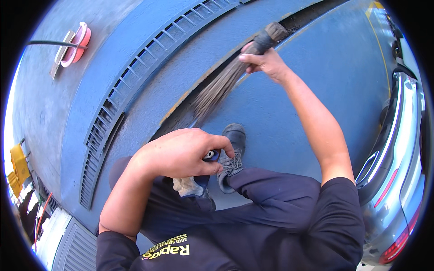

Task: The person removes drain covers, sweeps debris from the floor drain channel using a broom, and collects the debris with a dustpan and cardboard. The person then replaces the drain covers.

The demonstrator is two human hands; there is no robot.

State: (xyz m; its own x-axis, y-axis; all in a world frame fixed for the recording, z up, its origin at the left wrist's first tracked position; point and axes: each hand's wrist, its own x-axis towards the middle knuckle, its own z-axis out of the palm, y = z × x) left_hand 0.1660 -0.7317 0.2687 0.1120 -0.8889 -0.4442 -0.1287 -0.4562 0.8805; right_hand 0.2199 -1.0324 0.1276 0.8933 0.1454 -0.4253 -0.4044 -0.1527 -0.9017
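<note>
Gripping the stick broom [226, 83] close to its dark-wrapped butt, my right hand [266, 63] reaches well out ahead, fingers and thumb closed about the bundle. The broom slants across my view, butt up and to the right, bristles down and to the left over the dark channel [300, 21] in the blue floor [325, 67] — I can't tell from here whether the tips touch its bottom. Nearer the body, my left hand [183, 151] curls narrowly round a dark blue handle [211, 156] with a pale ring at its end; the hand hides most of it. Just beneath sits something whitish [185, 186], too covered for me to name. A dark laced boot [234, 135] stands beside the left fingertips. To the left of the channel runs a slotted grating [97, 131], with a pink basin [82, 39] farther off — and on my right, a silvery car [402, 180].
</note>
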